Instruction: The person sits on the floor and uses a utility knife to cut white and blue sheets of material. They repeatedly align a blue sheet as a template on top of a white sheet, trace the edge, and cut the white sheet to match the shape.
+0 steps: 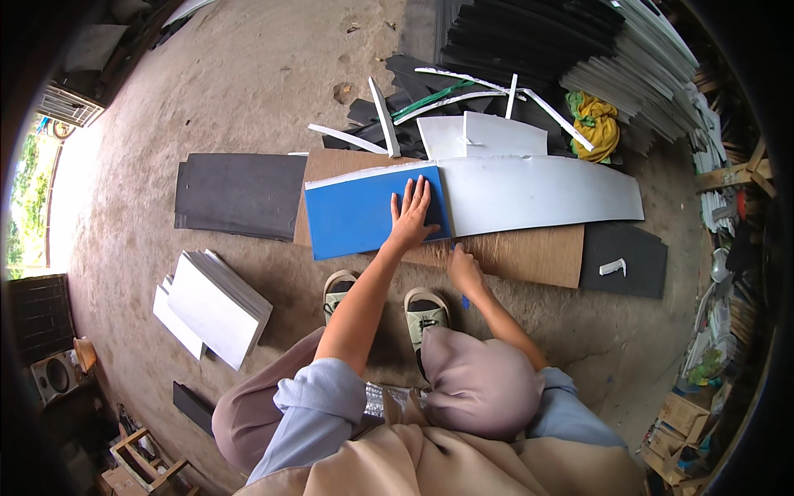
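Observation:
My left hand (409, 221) lies flat with spread fingers on a blue rectangular board (351, 213), near its right edge. The board rests over a long white sheet (542, 192), which reaches out to the right from under it. Beneath both is a brown wooden board (538, 258). At the blue board's lower right corner, my right hand (465, 269) is closed, with a small dark tip showing at its fingers. What that hand grips is mostly hidden.
Black sheets (241, 190) stick out on both sides of the wooden board. White offcut strips (383, 120) and a yellow cloth (593, 124) lie beyond it, before tall stacks of sheets (529, 37). Stacked white panels (217, 306) sit on the floor at left, near my feet.

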The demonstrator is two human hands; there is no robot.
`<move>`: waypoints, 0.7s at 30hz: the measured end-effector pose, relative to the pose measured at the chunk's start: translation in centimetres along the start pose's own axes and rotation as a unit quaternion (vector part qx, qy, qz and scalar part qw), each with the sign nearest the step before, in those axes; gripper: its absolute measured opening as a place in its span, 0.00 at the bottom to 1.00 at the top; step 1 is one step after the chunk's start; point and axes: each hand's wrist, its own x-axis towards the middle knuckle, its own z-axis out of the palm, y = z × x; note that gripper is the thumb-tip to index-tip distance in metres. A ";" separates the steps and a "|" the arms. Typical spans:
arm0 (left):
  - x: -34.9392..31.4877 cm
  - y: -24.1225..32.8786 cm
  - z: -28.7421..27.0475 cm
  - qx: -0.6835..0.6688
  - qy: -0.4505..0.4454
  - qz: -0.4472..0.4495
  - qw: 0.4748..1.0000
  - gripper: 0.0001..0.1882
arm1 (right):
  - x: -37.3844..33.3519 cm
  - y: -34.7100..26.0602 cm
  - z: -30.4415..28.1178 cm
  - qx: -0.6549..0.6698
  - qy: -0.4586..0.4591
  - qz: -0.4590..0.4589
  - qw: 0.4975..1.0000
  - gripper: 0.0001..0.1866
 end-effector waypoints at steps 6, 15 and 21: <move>0.6 0.4 0.1 -0.007 -0.001 0.008 1.000 0.53 | -0.8 0.6 -0.6 0.016 0.006 -0.006 1.000 0.16; -0.4 5.2 -0.5 0.057 0.080 -0.072 0.993 0.53 | 4.1 4.2 -2.2 0.037 0.156 -0.053 0.986 0.13; -0.1 0.1 -1.9 0.205 0.073 -0.043 0.975 0.39 | 10.1 -0.2 -2.3 0.197 0.125 -0.091 0.968 0.13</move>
